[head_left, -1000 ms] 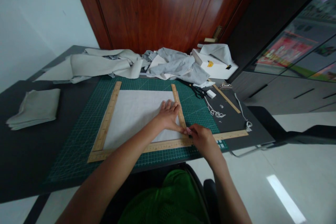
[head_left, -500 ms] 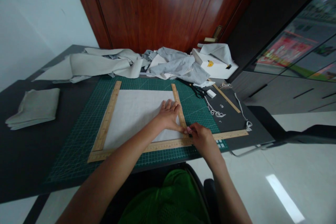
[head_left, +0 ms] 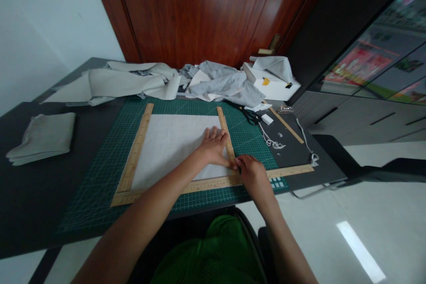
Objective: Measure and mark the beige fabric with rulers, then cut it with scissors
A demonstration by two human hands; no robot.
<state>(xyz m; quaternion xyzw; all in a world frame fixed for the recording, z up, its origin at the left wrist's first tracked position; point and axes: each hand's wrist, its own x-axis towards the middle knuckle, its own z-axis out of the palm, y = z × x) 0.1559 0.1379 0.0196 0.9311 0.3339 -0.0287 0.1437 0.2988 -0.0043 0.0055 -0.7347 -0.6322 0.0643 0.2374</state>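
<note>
A white cloth (head_left: 169,142) lies flat on the green cutting mat (head_left: 96,186), with wooden rulers along its left, right and near sides. My left hand (head_left: 214,147) is spread over the cloth's right part and presses on the right ruler (head_left: 222,118), its thumb near the ruler's lower end. Just right of that thumb, my right hand (head_left: 250,169) is closed in a pinch above the near ruler (head_left: 213,183); what it holds is too small and hidden to name. The left ruler (head_left: 140,142) stands apart from both hands.
Crumpled fabric (head_left: 226,84) and a white box (head_left: 273,86) lie at the back. Black scissors (head_left: 252,116), white cord (head_left: 274,144) and another ruler (head_left: 286,124) are on the right. Folded cloth (head_left: 46,135) sits at the left.
My right hand has shifted slightly left, closer to my left thumb, and the pink thing at its fingertips no longer shows. My left hand keeps its place.
</note>
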